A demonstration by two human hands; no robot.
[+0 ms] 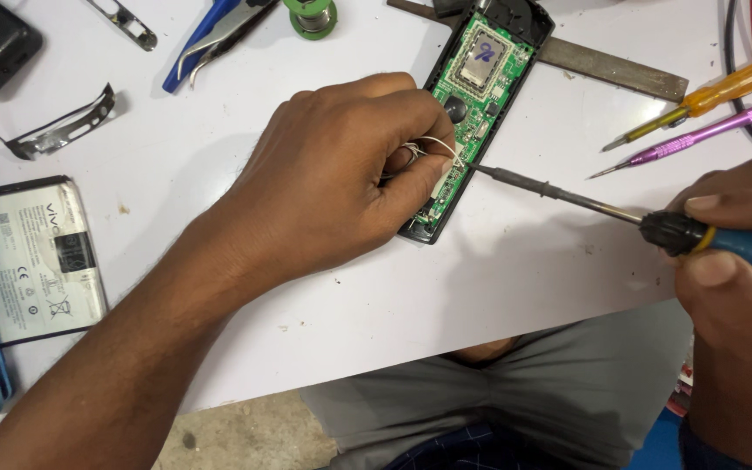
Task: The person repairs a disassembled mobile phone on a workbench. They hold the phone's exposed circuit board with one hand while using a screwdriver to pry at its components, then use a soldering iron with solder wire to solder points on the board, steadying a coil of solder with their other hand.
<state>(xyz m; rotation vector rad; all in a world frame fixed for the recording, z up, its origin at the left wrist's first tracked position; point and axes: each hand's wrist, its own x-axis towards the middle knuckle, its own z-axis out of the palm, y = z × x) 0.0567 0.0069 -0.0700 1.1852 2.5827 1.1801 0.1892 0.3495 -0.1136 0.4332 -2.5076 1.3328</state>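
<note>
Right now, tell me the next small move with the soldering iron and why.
Probably ease the soldering iron tip leftward onto the joint. The tip sits at the green circuit board edge, where the left hand pinches thin white wire; the right hand grips the handle.

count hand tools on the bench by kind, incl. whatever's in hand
Soldering iron, in the right hand, tip at the circuit board under the left hand: 1
Screwdrivers, yellow-handled and purple-handled: 2
Blue-handled tool, pliers or tweezers, cannot tell: 1
Flat metal ruler: 1
Total: 5
</note>
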